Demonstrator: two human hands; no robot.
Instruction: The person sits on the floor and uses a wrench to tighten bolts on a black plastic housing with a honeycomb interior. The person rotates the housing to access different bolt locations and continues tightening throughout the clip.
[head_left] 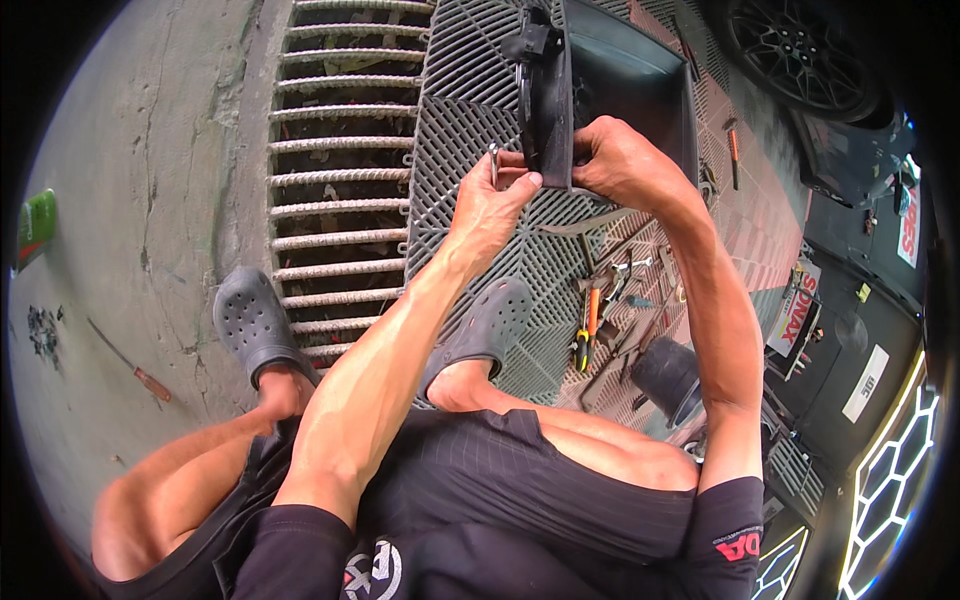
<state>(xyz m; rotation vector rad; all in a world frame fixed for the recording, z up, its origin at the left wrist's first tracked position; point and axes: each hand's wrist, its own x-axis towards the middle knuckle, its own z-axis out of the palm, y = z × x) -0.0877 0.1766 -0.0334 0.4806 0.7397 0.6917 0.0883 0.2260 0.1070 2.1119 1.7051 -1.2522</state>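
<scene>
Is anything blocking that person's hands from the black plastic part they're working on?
Nothing visible stands in the way. The left hand is at the near corner of the black plastic part; the right hand is up against it, its fingertips partly hidden. Loose tools lie lower, on the floor tiles.

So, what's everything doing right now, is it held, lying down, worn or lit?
Left hand: thumb at the black plastic part's corner
Right hand: fingers bent, tips hidden by the part
Shiny metal tool: held in the left hand
Black plastic part: between both hands
Grey clogs: worn
Brown-handled screwdriver: lying down
Orange-handled hammer: lying down
Hexagon lights: lit
</scene>
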